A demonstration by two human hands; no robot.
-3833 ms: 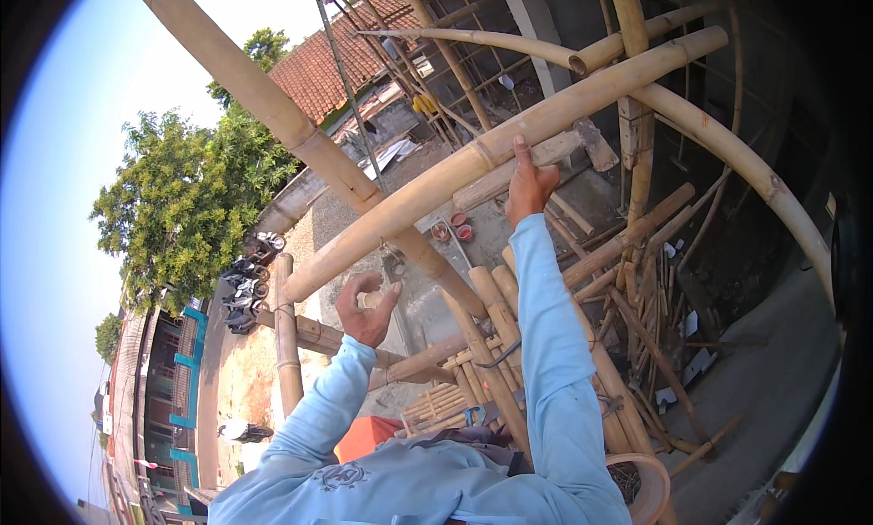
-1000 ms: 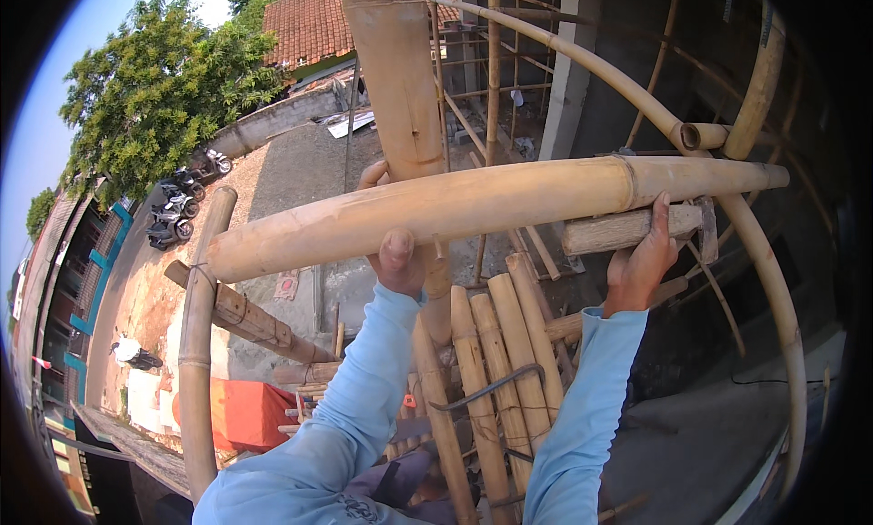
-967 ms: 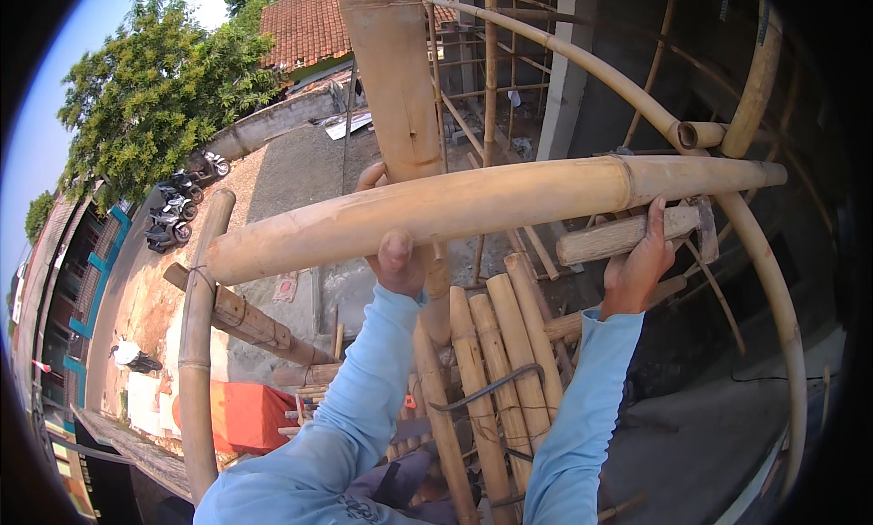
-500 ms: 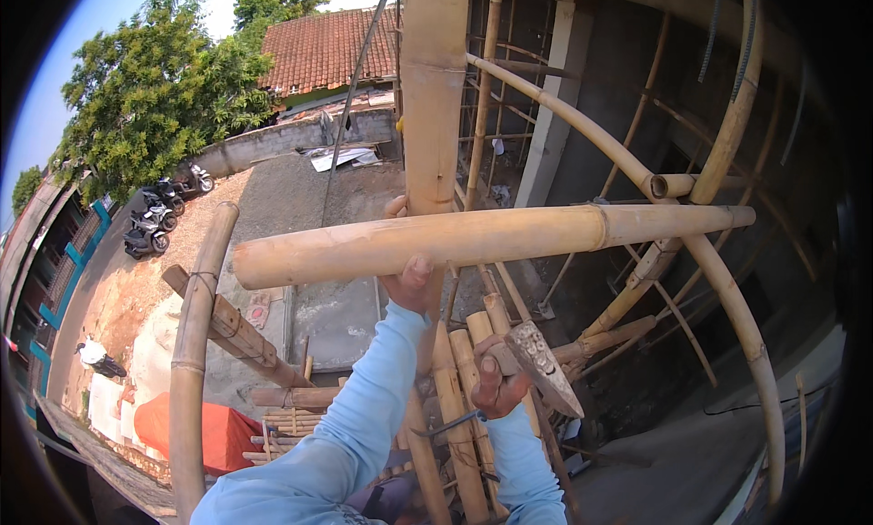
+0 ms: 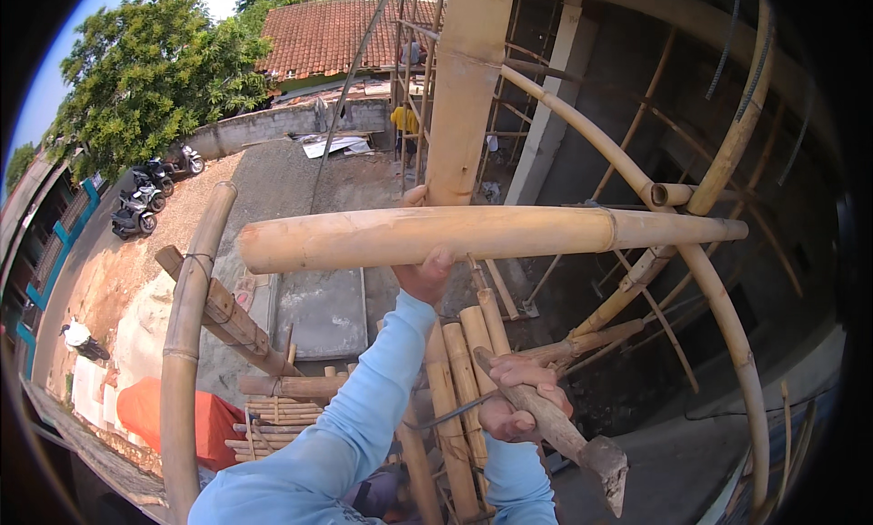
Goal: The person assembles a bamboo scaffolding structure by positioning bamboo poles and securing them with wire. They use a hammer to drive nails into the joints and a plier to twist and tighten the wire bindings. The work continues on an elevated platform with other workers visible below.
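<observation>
A thick bamboo pole (image 5: pixel 509 232) lies crosswise in front of me, across an upright bamboo post (image 5: pixel 459 116). My left hand (image 5: pixel 427 272) is closed round the crosswise pole, its thumb on the near underside and fingertips showing above, beside the post. Lower right, my right hand (image 5: pixel 523 402) is closed on the wooden handle of a hatchet (image 5: pixel 555 425). Its blunt grey head tapers to a point and hangs down to the right, apart from the bamboo. A thin dark curved rod or strap (image 5: pixel 455 416) runs beside my right wrist; what it belongs to is hidden.
Bamboo scaffolding surrounds me: a bent pole (image 5: pixel 732 343) at right, a standing pole (image 5: pixel 186 343) at left, and lashed poles (image 5: pixel 455 389) below. Far beneath are paved ground, parked motorbikes (image 5: pixel 136 211), an orange tarp (image 5: pixel 164 411) and a person in yellow (image 5: pixel 405 120).
My right hand has turned the hatchet, so its head now points down and right instead of lying above the hand. My left hand keeps its hold. The view has shifted slightly.
</observation>
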